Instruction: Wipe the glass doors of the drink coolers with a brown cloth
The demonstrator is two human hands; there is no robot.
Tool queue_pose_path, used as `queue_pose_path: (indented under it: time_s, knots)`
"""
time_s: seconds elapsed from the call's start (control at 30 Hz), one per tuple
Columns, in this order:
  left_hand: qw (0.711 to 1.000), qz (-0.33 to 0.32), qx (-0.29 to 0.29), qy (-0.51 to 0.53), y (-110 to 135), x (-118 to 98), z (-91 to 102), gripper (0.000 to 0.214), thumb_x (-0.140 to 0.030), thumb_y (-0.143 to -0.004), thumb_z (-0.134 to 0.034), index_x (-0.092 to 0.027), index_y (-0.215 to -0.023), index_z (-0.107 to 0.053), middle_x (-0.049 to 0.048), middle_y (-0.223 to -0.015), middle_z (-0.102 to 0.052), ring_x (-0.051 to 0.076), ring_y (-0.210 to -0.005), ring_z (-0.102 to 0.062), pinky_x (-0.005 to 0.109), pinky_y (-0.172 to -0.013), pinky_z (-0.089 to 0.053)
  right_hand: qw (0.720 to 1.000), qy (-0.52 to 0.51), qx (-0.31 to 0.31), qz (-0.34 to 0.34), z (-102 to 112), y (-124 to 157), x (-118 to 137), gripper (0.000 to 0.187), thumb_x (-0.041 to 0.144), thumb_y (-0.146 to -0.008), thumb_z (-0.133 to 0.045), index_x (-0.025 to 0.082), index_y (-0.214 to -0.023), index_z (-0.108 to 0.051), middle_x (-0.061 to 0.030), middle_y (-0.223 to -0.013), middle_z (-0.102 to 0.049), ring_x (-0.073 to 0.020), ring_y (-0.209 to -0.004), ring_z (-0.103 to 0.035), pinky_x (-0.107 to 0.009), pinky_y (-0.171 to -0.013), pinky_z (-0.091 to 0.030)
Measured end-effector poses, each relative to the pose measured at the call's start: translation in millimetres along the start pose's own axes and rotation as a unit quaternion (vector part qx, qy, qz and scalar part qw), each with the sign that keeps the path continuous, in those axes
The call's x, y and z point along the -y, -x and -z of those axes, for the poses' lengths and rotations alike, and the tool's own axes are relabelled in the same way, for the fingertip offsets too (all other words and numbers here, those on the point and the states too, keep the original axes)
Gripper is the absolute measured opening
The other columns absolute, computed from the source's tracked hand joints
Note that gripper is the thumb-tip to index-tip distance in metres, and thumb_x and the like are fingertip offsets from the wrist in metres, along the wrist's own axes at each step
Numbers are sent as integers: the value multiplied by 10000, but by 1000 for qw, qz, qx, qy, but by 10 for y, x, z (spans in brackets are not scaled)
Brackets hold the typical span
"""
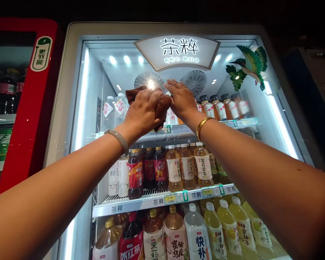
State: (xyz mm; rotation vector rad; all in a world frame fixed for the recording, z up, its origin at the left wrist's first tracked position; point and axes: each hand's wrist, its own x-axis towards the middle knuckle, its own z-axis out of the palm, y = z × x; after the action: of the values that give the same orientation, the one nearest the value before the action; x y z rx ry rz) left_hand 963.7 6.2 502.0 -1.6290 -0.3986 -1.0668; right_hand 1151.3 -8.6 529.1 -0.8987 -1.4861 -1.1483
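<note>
1. A crumpled dark-brown cloth (163, 107) is bunched in a person's left hand (146, 107) before a lit, grey-framed drinks refrigerator (78, 29). The fingers curl over the fabric; their tips are hidden. A loose fold juts out beyond the knuckles and could snag or slip free if the grip eased.

2. Beside it, the right hand (182, 98) is raised with palm forward, its fingers straight and held nearly together. Whether they touch the clear glass front (219, 83) cannot be told; if they do, bare skin could leave smudges.

3. The two hands meet or nearly meet at mid-pane. Crowded so closely, they could bump should either shift sideways.

4. A smooth pale-grey bangle (118, 140) circles the left wrist, a polished gold bangle (202, 128) the right. Either could knock or scratch the pane if its forearm dipped toward it.

5. Above the fingertips hangs a fan-shaped white illuminated sign (176, 54); to the right, a green-and-yellow bird figure (250, 64). A high, careless reach might catch an edge of either, though how firmly they are fixed cannot be seen.
</note>
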Motion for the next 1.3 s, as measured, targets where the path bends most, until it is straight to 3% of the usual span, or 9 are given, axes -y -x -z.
queue_pose_path:
  time_s: [0.2,0.33,0.53,0.63,0.73,0.9,1.07,1.2,1.3]
  knots:
    - [998,40,-45,-12,-458,160,-132,586,-365,-847,-644,-241,-1405,-509,145,-1333,-566,379,-1268,-516,555,-1122,-434,994,11,31,103,135,36,-256,512,218,-1006,-401,203,-1511,-484,-51,-1630,-460,-178,-1559,-364,-412,-1349,-227]
    - [990,116,-80,-11,-729,-11,-217,631,-336,-791,-693,-200,-1378,-505,186,-1346,-552,409,-1246,-508,582,-1066,-448,998,18,-47,41,99,85,-362,449,227,-1012,-391,230,-1415,-590,-53,-1549,-562,-232,-1511,-450,-540,-1344,-181]
    - [995,85,-35,-27,-456,-573,-214,542,-357,-884,-591,-167,-1386,-512,195,-1371,-536,397,-1292,-503,550,-1127,-404,996,7,-84,-14,77,85,-428,461,236,-1024,-340,226,-1368,-648,-64,-1507,-603,-207,-1461,-514,-479,-1316,-288]
    - [999,34,-26,-25,-426,-544,-201,484,-352,-937,-503,-157,-1378,-542,209,-1389,-539,399,-1304,-502,562,-1152,-384,996,22,-69,-51,115,63,-402,481,199,-1018,-320,215,-1360,-657,-75,-1520,-590,-183,-1453,-522,-408,-1321,-289]
    - [999,-8,-32,-7,-629,-320,-233,493,-358,-937,-505,-191,-1400,-532,184,-1384,-566,397,-1277,-525,574,-1122,-417,996,36,-48,-69,148,34,-382,507,168,-1013,-302,203,-1406,-621,-67,-1546,-564,-180,-1477,-493,-388,-1312,-311]
    - [992,109,-65,15,-983,-235,-324,612,-375,-842,-643,-193,-1406,-493,161,-1393,-541,398,-1304,-459,579,-1114,-395,998,51,18,26,318,99,-609,532,200,-1017,-349,207,-1532,-479,-28,-1618,-476,-199,-1531,-415,-386,-1311,-331]
    - [982,187,4,20,-1018,-384,-277,649,-416,-916,-573,-189,-1487,-366,80,-1501,-418,293,-1327,-306,563,-1172,-271,991,69,46,109,502,275,-960,543,264,-1015,-375,254,-1553,-447,-1,-1658,-407,-226,-1564,-358,-510,-1344,-231]
    - [983,183,12,22,-856,-546,-284,667,-392,-913,-558,-181,-1515,-365,75,-1514,-393,292,-1322,-297,564,-1197,-227,997,62,-31,16,461,292,-1080,516,225,-970,-383,231,-1450,-572,-32,-1590,-510,-262,-1523,-432,-583,-1333,-211]
    - [991,118,12,54,-676,-827,-354,624,-408,-914,-531,-235,-1505,-429,85,-1504,-426,344,-1379,-307,594,-1214,-212,993,60,-83,-52,374,227,-1165,524,189,-919,-403,209,-1399,-612,-47,-1554,-550,-276,-1494,-473,-581,-1329,-242]
